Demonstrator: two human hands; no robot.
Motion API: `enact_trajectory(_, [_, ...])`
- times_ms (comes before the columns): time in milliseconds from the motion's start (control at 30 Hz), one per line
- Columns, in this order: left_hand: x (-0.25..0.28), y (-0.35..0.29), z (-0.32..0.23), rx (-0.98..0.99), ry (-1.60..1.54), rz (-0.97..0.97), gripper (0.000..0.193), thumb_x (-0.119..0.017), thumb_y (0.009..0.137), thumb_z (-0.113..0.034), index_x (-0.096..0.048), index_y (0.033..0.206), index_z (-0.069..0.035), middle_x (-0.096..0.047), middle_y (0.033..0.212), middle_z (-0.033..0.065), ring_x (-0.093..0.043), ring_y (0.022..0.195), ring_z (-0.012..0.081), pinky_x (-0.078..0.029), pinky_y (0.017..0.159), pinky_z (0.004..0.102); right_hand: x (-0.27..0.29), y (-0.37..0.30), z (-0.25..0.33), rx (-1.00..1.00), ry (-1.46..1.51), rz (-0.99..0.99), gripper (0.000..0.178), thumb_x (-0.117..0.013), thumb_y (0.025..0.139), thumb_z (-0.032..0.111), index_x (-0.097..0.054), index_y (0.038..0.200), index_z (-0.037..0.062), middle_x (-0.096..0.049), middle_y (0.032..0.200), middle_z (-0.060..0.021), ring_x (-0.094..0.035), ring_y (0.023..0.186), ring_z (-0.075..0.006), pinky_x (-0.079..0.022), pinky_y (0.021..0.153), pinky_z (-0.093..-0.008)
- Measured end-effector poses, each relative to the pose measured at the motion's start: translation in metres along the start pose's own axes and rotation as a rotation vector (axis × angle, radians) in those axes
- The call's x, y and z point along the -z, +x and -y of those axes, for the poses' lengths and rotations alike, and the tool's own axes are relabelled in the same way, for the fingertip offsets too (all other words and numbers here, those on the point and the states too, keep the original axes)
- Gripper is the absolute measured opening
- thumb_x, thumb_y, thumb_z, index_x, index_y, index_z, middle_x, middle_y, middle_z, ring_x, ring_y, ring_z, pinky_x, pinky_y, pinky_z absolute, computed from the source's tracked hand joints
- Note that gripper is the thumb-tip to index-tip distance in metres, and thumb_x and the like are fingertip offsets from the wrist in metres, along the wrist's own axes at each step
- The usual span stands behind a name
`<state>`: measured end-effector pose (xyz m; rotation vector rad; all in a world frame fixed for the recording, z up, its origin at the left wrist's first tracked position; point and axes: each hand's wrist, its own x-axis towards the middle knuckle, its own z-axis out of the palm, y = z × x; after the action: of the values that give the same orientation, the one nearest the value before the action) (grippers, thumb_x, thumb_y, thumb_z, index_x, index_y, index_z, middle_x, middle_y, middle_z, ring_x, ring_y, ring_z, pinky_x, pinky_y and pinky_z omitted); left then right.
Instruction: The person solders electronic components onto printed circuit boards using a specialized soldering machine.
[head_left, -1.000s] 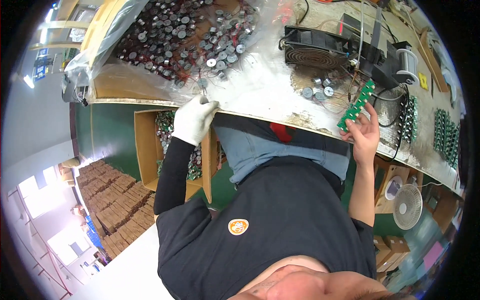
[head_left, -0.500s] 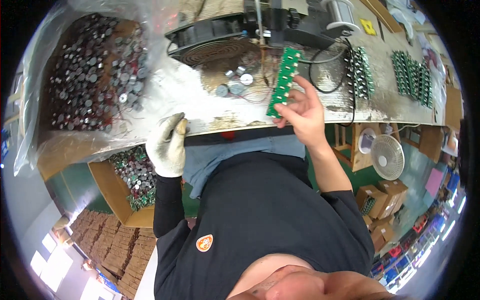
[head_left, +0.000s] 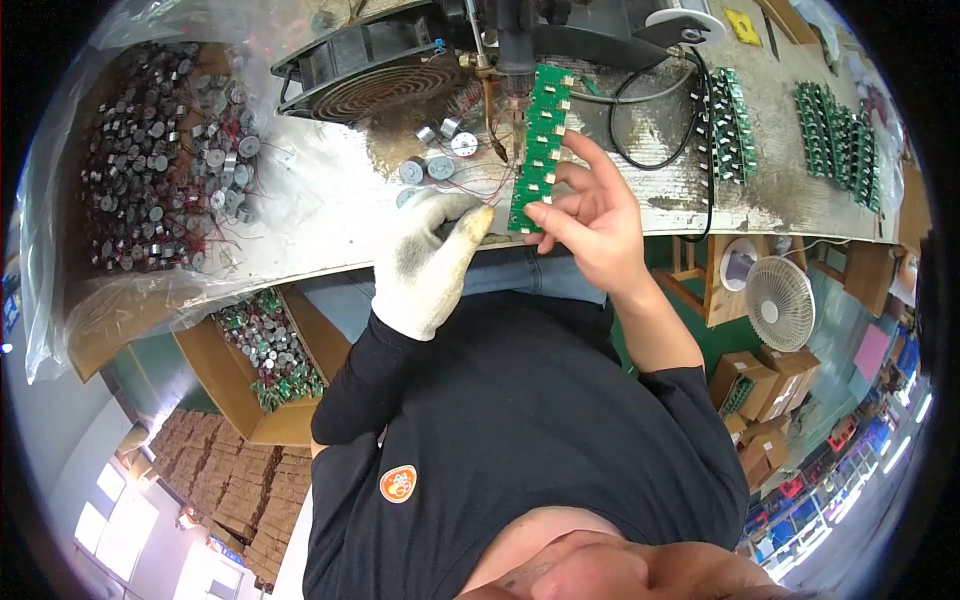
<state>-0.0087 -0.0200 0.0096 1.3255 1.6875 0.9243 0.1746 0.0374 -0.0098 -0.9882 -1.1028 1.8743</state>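
My bare right hand [head_left: 603, 225] holds a long green circuit board strip [head_left: 541, 135] by its near right edge, thumb on top and fingers behind. Small white connectors line that edge. My left hand [head_left: 425, 265], in a white glove with worn fingertips, is beside the strip's near end with thumb and fingers drawn together. Whatever they pinch is hidden. Just beyond the glove lie several small round silver motors [head_left: 440, 168] with thin red wires. A soldering iron [head_left: 492, 125] points down left of the strip, its dark tip close to the board.
A black fan [head_left: 375, 85] stands behind the motors. Many more motors fill a plastic-lined box [head_left: 75, 205] at left. Finished-looking board strips [head_left: 728, 125] stand in rows at right, past a black cable [head_left: 612, 130]. Below the bench are a carton [head_left: 215, 385] and a white fan [head_left: 782, 303].
My left hand has moved right and slightly up, from the bench edge to beside the strip. The right hand has shifted a little left with the circuit board.
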Motion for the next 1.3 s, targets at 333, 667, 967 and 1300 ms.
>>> enact_trajectory(333, [-0.008,0.009,-0.001,0.348,-0.438,0.136,0.018,-0.060,0.087,-0.014,-0.065,0.087,0.004,-0.065,0.078,0.0078,-0.059,0.066,0.0106,-0.046,0.061,0.0250,0.001,0.003,0.003,0.003,0.071,0.030,0.068,-0.058,0.082,-0.011,-0.025,0.141,-0.0006,-0.056,0.115,-0.0233,-0.066,0.066,-0.0193,-0.053,0.050,-0.0248])
enact_trajectory(667, [-0.009,0.013,-0.006,0.357,-0.539,0.080,0.016,-0.059,0.088,-0.011,-0.063,0.088,0.004,-0.064,0.079,0.0075,-0.060,0.070,0.0105,-0.048,0.062,0.0246,-0.001,0.007,0.005,0.051,0.110,0.017,0.067,-0.059,0.083,-0.010,-0.028,0.141,0.0033,-0.056,0.108,-0.0174,-0.065,0.068,-0.0179,-0.051,0.052,-0.0233])
enact_trajectory(967, [-0.010,0.015,-0.006,0.351,-0.572,0.051,0.015,-0.060,0.086,-0.010,-0.064,0.089,0.004,-0.063,0.077,0.0052,-0.057,0.069,0.0092,-0.046,0.061,0.0241,-0.001,0.010,0.007,0.067,0.108,0.009,0.066,-0.058,0.083,-0.010,-0.028,0.141,0.0030,-0.056,0.107,-0.0167,-0.065,0.068,-0.0178,-0.052,0.052,-0.0232])
enact_trajectory(1300, [-0.015,0.013,0.006,0.328,-0.525,0.024,0.016,-0.062,0.085,-0.012,-0.065,0.088,0.004,-0.063,0.074,0.0045,-0.056,0.066,0.0092,-0.044,0.059,0.0238,-0.002,0.009,0.005,0.063,0.094,0.002,0.066,-0.059,0.083,-0.010,-0.029,0.140,0.0033,-0.057,0.107,-0.0160,-0.065,0.068,-0.0174,-0.052,0.052,-0.0235])
